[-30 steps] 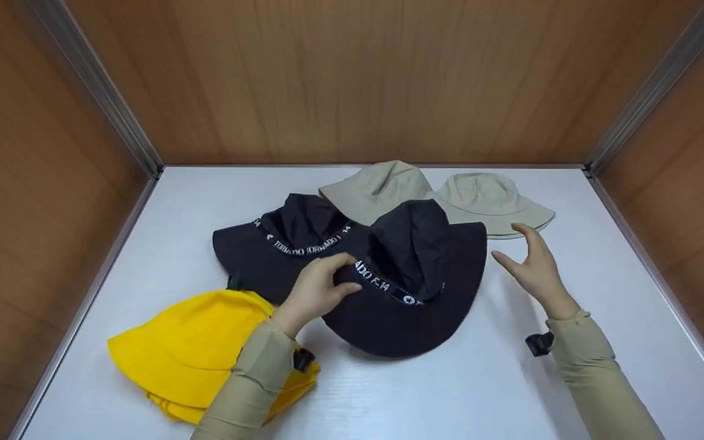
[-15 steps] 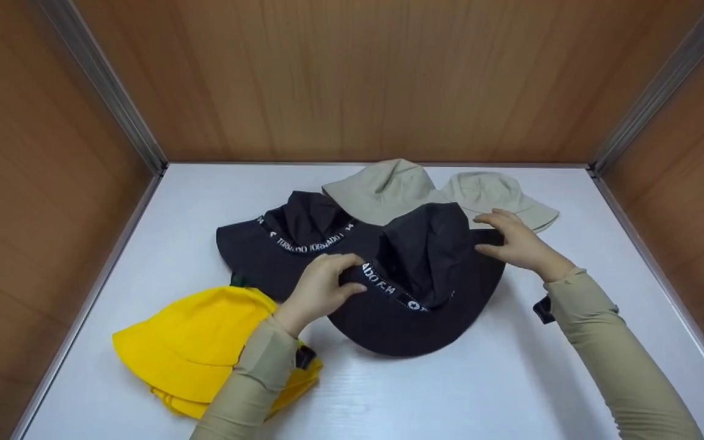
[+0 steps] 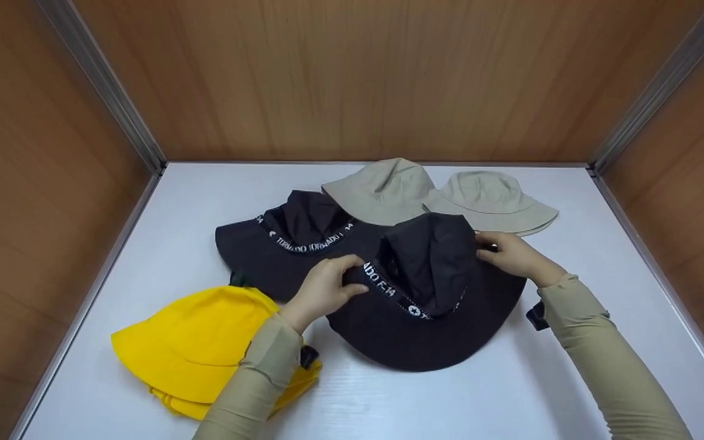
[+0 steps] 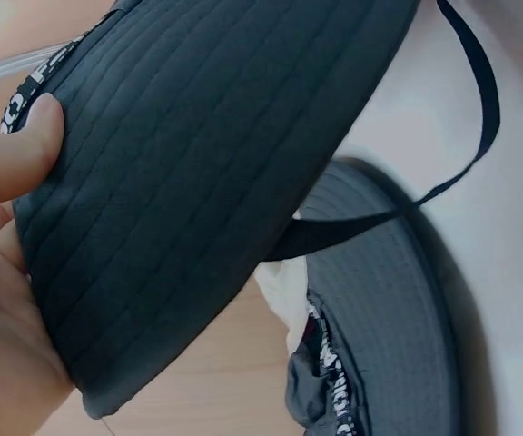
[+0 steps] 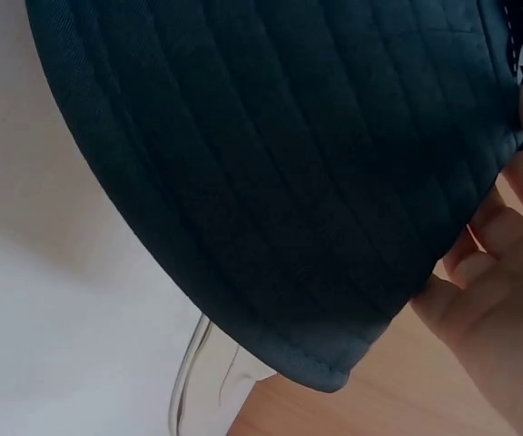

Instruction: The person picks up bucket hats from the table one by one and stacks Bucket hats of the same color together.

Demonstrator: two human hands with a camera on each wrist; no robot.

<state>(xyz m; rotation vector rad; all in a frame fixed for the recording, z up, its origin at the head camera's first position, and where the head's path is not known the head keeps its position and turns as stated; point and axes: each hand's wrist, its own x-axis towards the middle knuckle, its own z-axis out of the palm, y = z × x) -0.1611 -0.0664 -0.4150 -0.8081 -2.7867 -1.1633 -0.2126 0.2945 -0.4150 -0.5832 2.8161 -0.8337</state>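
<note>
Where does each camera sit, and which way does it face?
Head: on the head, facing forward and down at the held black hat; left hand, right hand and sleeves show.
Left wrist: on that wrist, facing the hat's brim; left hand shows.
Right wrist: likewise, facing that brim; right hand shows.
Shared: both wrist views show that hat.

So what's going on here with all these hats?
A person is holding up a black hat by its brim, the left hand on one side and the right hand on the other, with the lettered band inside showing. Another black hat lies behind it to the left. Two beige hats, one at the back middle and one to its right, sit on the white table. Nearer, by the left forearm, is a yellow hat, possibly more than one.
</note>
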